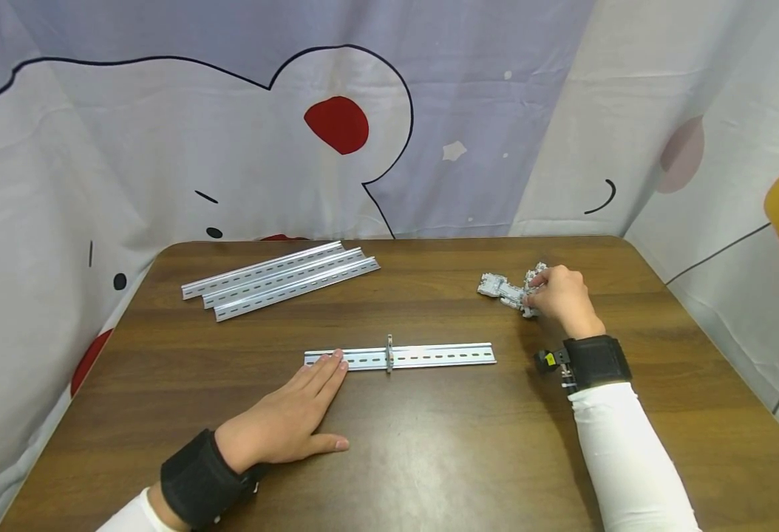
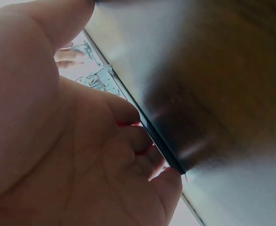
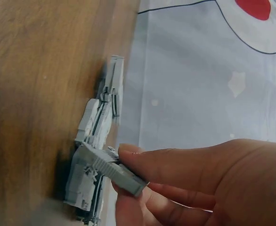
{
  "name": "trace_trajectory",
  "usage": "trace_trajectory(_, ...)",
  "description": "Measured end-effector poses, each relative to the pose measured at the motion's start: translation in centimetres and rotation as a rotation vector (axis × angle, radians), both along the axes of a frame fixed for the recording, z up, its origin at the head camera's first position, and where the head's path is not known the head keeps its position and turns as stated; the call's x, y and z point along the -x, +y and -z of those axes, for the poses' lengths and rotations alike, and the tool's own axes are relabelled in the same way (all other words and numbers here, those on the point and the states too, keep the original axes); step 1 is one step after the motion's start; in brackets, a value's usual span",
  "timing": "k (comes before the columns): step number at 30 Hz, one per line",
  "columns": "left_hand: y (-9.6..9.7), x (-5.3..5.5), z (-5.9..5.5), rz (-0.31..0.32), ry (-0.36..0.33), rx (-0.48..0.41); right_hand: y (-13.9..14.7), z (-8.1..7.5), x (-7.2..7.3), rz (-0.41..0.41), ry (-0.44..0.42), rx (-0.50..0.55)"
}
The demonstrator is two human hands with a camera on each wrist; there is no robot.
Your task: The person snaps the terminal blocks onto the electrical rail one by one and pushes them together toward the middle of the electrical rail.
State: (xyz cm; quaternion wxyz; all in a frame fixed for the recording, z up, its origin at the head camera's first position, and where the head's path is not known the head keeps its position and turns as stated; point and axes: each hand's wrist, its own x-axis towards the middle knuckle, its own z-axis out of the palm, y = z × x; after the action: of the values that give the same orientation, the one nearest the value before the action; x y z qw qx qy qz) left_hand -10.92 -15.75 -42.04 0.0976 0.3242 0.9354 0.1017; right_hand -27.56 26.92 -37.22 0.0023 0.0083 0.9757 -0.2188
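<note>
A slotted metal DIN rail (image 1: pixel 439 356) lies lengthwise across the middle of the table. One thin grey piece (image 1: pixel 389 353) stands upright across it, near its centre. My left hand (image 1: pixel 288 420) rests flat on the rail's left end, fingers straight and thumb spread on the wood; its palm fills much of the left wrist view. At the right, my right hand (image 1: pixel 565 299) is over a small heap of grey terminal blocks (image 1: pixel 511 293). In the right wrist view its thumb and fingers pinch one grey terminal block (image 3: pixel 117 172), tilted against the others.
Three more slotted rails (image 1: pixel 283 279) lie side by side, slanting, at the back left of the wooden table (image 1: pixel 403 458). A printed curtain (image 1: pixel 230 148) hangs behind the table's far edge and along its sides.
</note>
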Motion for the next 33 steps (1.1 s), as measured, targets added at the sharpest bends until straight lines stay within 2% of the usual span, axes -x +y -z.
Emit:
trace_trajectory(5,0.0,0.0,-0.1,0.003,0.004,0.004,-0.2,-0.3,-0.2,-0.01,0.015,-0.003)
trace_trajectory(12,0.3,-0.3,-1.1,0.012,-0.024,-0.004,-0.4,-0.7,-0.6,-0.038,0.062,-0.014)
trace_trajectory(17,0.3,-0.4,-1.4,0.007,-0.03,0.005,-0.8,-1.3,-1.0,-0.057,0.099,-0.016)
trace_trajectory(33,0.3,-0.4,-1.5,0.004,-0.034,0.003,-4.1,-5.3,-4.3,-0.119,0.222,-0.009)
